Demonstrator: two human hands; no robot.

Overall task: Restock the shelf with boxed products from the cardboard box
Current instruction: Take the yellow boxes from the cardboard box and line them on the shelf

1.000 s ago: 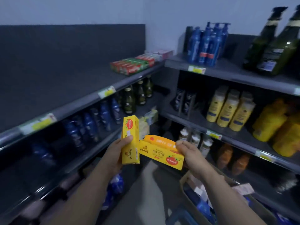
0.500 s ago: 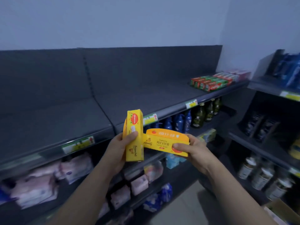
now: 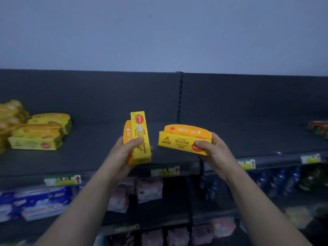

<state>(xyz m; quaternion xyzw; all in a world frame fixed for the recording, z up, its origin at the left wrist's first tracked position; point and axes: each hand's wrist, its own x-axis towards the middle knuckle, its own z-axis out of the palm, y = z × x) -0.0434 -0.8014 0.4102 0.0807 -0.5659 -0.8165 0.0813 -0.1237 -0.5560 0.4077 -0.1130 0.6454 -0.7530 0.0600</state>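
The dark top shelf (image 3: 106, 157) lies bare ahead. Our left hand (image 3: 124, 151) grips an upright yellow box (image 3: 141, 137), our right hand (image 3: 211, 150) a level one (image 3: 182, 141) (both unsupported); careless placement may topple them.

2 yellow boxes: upright box (image 3: 140, 139), level box (image 3: 183, 142), apart.

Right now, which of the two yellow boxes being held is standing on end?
The yellow box in the left hand is upright; the box in the right hand lies lengthwise.
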